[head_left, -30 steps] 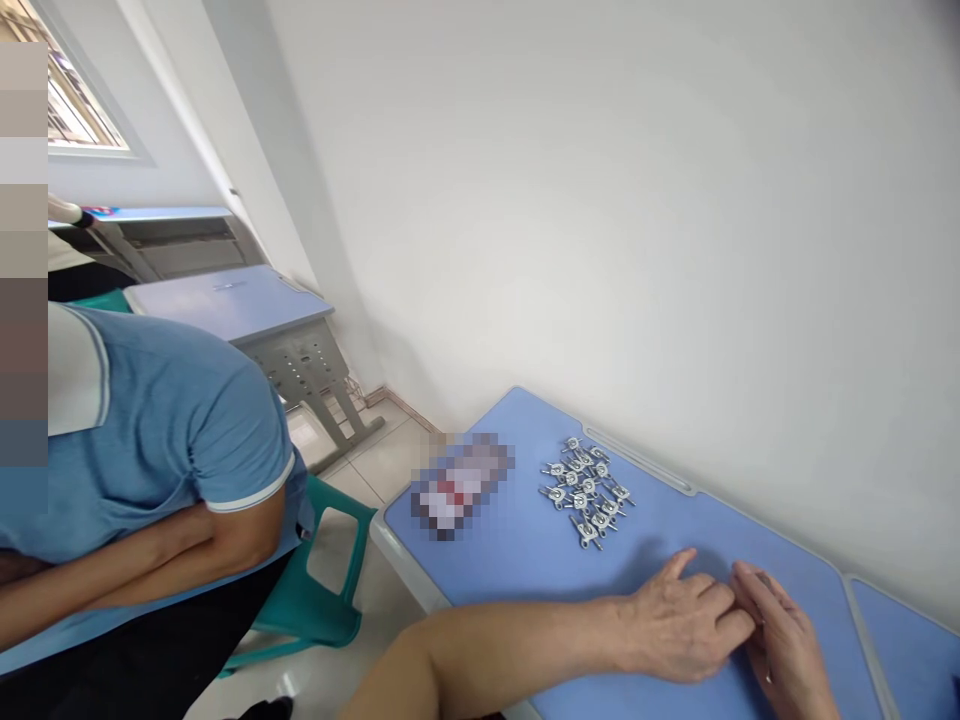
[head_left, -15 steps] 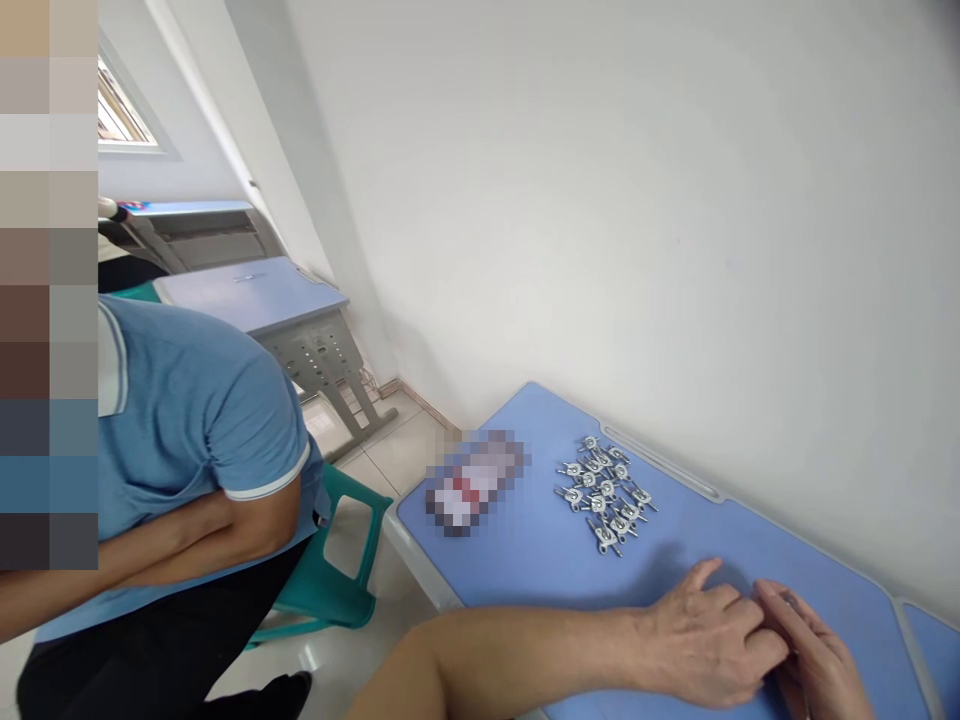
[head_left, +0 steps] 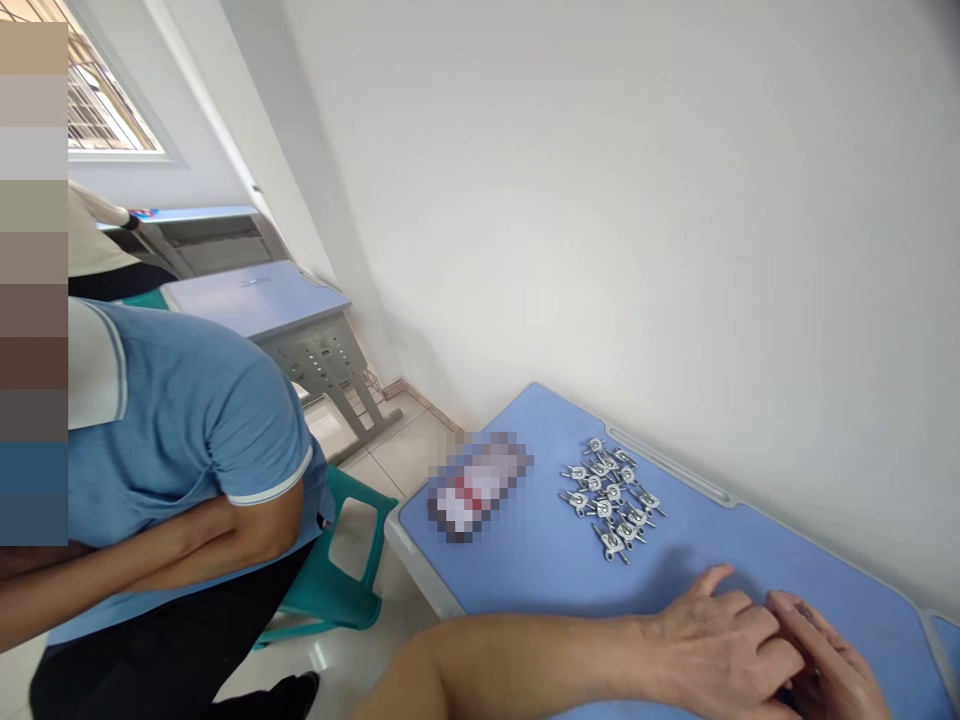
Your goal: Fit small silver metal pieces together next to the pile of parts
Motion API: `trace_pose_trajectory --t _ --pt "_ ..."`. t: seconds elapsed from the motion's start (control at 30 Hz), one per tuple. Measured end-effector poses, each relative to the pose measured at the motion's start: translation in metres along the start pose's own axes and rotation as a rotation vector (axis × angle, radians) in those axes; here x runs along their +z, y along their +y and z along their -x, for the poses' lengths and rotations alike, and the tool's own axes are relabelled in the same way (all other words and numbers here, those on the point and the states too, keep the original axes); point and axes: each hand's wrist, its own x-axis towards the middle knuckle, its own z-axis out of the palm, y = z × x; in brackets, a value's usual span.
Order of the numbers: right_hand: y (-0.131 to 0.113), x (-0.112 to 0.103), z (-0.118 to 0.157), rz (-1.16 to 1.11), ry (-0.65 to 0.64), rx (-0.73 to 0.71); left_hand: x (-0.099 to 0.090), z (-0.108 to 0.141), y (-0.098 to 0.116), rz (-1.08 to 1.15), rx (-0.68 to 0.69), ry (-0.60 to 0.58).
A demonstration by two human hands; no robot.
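My left hand (head_left: 724, 645) is over the blue tabletop (head_left: 517, 575) at the lower right, back up, its fingers curled in against my right hand (head_left: 832, 655). The right hand's fingers are bent too, and a small dark piece shows between the two hands, too hidden to name. Several small silver metal parts (head_left: 613, 492) with short pins lie grouped on the table, beyond my left forearm. Left of them rests a blurred, pixelated object (head_left: 478, 488) with a red patch.
At the left a person in a blue polo shirt (head_left: 195, 400) sits with folded arms near a green stool (head_left: 337, 590). Another desk (head_left: 259, 295) stands behind, with a second person partly visible. A white wall (head_left: 600, 200) borders the table.
The view has shifted slightly, so the table and metal parts appear a little farther right and lower. Both hands stay together, slightly lower in the picture.
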Motion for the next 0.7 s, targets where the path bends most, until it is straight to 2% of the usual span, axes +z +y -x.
trace_pose_trajectory --t 0.43,0.7 --pt "0.0043 -0.0059 -0.0056 -0.030 -0.014 0.019 -0.0048 -0.0013 -0.0009 0.015 0.004 -0.033" --pt "0.0038 -0.0026 -0.0052 -0.040 -0.017 0.017 -0.0020 -0.0012 -0.0011 0.028 -0.009 -0.035"
